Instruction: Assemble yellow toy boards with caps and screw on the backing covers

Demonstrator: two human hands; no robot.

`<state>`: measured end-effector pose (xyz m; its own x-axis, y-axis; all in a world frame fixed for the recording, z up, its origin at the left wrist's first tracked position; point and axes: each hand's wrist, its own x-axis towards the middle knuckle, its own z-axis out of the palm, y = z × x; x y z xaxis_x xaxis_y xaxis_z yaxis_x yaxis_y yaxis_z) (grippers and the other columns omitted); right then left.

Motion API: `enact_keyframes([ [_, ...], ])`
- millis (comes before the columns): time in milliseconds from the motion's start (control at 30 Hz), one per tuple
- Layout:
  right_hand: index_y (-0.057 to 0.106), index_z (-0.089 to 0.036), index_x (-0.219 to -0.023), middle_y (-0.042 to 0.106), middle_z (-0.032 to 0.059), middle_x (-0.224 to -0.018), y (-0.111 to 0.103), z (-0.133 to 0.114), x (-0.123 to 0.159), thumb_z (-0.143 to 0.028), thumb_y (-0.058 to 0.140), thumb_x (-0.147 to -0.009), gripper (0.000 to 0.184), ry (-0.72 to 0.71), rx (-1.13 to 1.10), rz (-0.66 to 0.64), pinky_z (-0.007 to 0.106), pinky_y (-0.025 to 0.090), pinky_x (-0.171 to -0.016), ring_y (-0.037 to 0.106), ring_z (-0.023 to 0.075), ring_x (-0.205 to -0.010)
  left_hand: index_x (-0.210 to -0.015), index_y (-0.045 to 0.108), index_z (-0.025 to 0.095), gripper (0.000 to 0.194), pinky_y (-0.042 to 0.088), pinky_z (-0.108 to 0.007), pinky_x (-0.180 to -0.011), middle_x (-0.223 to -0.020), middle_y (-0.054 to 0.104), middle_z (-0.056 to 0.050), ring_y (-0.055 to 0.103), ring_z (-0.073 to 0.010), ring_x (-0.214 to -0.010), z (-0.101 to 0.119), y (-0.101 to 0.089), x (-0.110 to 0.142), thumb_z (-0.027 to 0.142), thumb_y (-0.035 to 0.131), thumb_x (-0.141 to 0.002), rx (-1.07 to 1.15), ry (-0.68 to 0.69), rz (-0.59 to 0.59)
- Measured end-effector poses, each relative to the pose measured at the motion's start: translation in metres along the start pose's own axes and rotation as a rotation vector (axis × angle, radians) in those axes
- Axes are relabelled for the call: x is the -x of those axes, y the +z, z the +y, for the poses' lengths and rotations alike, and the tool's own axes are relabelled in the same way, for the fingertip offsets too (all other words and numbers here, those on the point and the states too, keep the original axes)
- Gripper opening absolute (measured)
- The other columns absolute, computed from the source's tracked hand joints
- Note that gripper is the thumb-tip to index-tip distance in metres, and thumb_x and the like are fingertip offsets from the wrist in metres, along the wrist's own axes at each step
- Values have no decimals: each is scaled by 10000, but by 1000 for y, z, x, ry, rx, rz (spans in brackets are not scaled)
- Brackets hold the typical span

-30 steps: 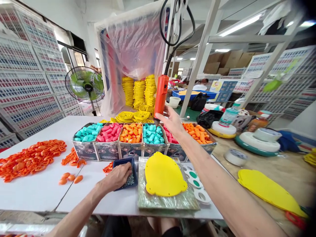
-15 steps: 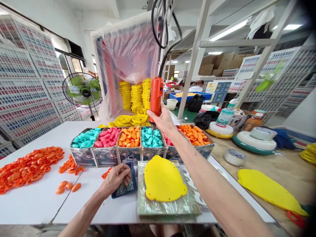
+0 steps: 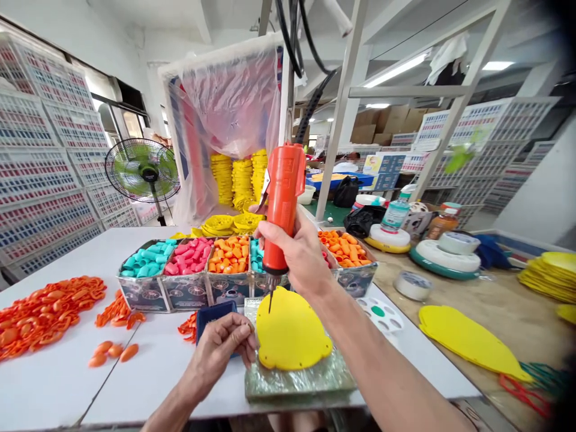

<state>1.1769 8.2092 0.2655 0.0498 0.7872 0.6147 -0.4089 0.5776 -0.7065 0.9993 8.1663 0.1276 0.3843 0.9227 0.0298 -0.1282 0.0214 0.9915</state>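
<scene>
My right hand (image 3: 303, 252) is wrapped round an orange electric screwdriver (image 3: 283, 192), which hangs from a black cable. Its thin bit points down over the upper left part of a yellow plastic panel (image 3: 294, 336). That panel, rounded and with small holes along its edge, lies on a block wrapped in clear film (image 3: 310, 387). At the panel's left edge my left hand (image 3: 227, 342) is closed in a pinch; anything between the fingertips is too small to make out. Partly hidden behind this hand is a dark blue tray (image 3: 211, 313).
Behind the panel stands a row of open boxes (image 3: 186, 292) with turquoise, pink and orange plastic pieces. Orange parts (image 3: 49, 315) are heaped at the left. More yellow panels (image 3: 468, 339) and a tape roll (image 3: 413, 285) lie on the right. A fan (image 3: 146, 171) stands beyond the table.
My right hand has brought the screwdriver closer and down over the panel. My left hand has left the blue tray and moved right to the panel's edge, fingers pinched.
</scene>
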Motion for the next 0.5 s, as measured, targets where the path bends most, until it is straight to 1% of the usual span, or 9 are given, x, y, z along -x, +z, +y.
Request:
enact_keyframes([
  [100, 620, -297, -1120, 696, 2, -1097, 8, -9, 11, -283, 747, -786, 358, 29, -41, 15, 290, 520, -604, 601, 137, -697, -792, 662, 141, 378, 537, -236, -507, -660, 712, -34, 668, -141, -528, 1, 10, 2, 506, 757, -825, 52, -10, -5],
  [200, 631, -293, -1121, 696, 11, -1125, 12, -12, 16, -286, 748, -784, 357, 34, -42, 24, 294, 524, -608, 595, 136, -688, -803, 668, 137, 356, 545, -238, -508, -689, 741, -54, 677, -143, -529, 1, 18, 5, 480, 759, -834, 100, -14, -19],
  [367, 649, -285, -1129, 695, 4, -1007, 11, -11, 22, -291, 755, -793, 352, 56, -10, 32, 306, 519, -631, 576, 145, -695, -825, 666, 136, 338, 565, -243, -526, -709, 751, -53, 697, -148, -541, 2, 26, 8, 465, 732, -866, 97, 23, -44],
  [500, 648, -289, -1135, 669, -7, -949, 9, -9, 25, -289, 759, -797, 356, 60, 6, 44, 309, 516, -637, 565, 144, -690, -812, 650, 141, 362, 564, -239, -523, -692, 751, -49, 694, -146, -531, 5, 31, 9, 491, 730, -859, 60, 35, -51],
])
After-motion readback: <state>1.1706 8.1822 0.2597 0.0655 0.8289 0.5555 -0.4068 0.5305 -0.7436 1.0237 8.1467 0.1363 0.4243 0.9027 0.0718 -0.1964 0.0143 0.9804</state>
